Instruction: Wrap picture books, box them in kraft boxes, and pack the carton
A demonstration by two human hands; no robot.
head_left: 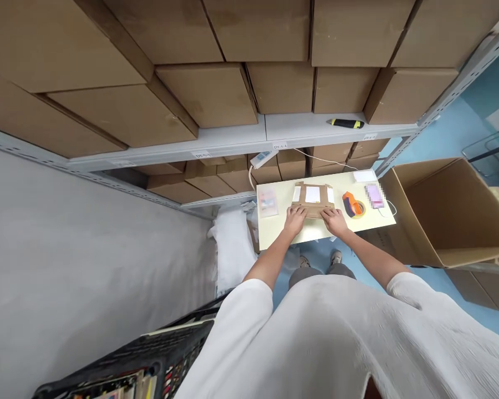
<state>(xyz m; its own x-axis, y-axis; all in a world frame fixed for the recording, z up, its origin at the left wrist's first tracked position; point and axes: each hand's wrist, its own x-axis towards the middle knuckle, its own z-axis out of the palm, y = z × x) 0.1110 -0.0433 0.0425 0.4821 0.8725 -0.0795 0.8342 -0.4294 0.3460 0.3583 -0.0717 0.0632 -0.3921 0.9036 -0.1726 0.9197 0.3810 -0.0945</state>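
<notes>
A small cardboard box [314, 211] lies on the pale yellow table, with a white flat piece [312, 194] showing in its middle and white patches at the sides. My left hand [295, 220] grips the left part of its near edge, fingers bent over the cardboard. At the right part of the same edge, my right hand [334, 220] has its fingers curled on the cardboard too. An orange tape dispenser [352, 205] with a tape roll lies to the right of the box. On the left rests a flat, clear-looking packet [268, 203] with pinkish print.
Cardboard boxes [280, 88] fill the grey shelves, where a black-and-yellow utility knife [346, 123] lies. A power strip [263, 159] hangs behind the table [274, 239]. A blurred phone [374, 196] lies right, beside a large open carton [461, 210]. A black crate [183, 343] stands lower left.
</notes>
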